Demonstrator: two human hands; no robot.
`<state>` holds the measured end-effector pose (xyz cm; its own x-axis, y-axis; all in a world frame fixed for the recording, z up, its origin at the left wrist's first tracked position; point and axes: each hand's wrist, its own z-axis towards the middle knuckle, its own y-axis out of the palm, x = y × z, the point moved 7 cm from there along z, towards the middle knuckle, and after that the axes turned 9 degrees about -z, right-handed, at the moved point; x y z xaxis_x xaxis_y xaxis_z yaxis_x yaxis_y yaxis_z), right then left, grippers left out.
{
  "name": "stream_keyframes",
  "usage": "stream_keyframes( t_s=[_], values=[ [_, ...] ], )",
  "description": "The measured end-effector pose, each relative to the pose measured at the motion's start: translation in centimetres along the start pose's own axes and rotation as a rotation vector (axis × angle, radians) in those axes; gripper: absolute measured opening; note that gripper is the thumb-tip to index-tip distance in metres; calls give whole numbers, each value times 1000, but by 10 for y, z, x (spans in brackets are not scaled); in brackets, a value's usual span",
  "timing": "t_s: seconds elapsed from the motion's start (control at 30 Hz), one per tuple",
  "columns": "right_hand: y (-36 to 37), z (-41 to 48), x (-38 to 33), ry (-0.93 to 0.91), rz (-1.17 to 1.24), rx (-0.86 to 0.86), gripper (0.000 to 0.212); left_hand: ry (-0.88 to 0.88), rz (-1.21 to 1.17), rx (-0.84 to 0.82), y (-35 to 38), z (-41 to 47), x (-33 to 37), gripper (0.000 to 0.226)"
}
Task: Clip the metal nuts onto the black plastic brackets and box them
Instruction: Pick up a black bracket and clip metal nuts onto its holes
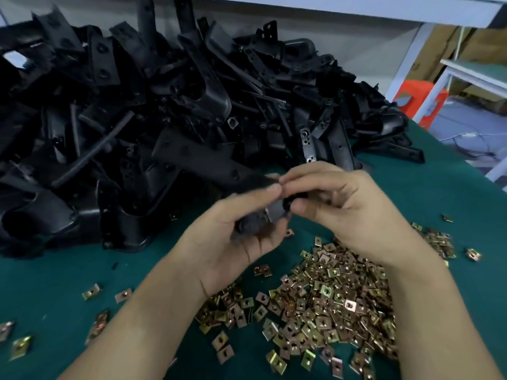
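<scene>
My left hand (241,231) grips a small black plastic bracket (251,223) above the green table. A grey metal nut (277,211) sits at the bracket's right end. My right hand (354,212) meets it from the right, its thumb and fingers pinching at that end. The picture is blurred there, so I cannot tell whether the nut is fully seated. Below both hands lies a heap of brass-coloured clip nuts (329,300). A large pile of black brackets (153,111) fills the far left and middle of the table.
Loose nuts (90,292) lie scattered on the green table cover (55,272) to the left and right of the heap. The table's right edge runs past an orange stool (419,102) and a white frame (472,75). No box is in view.
</scene>
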<state>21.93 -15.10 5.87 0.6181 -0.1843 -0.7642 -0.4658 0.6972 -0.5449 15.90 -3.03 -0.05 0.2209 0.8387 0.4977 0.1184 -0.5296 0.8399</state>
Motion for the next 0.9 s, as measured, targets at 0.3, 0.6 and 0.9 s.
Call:
stream_keyframes(
  t_s=[0.3, 0.6, 0.9],
  values=[
    [13, -27, 50, 458, -508, -540, 28, 331, -147, 125, -11, -4, 34, 48],
    [21, -26, 50, 511, -525, -459, 13, 301, -141, 105, -12, -1, 30, 55],
    [4, -7, 19, 346, 55, 24, 16, 256, -172, 98, -15, 4, 23, 45]
  ],
)
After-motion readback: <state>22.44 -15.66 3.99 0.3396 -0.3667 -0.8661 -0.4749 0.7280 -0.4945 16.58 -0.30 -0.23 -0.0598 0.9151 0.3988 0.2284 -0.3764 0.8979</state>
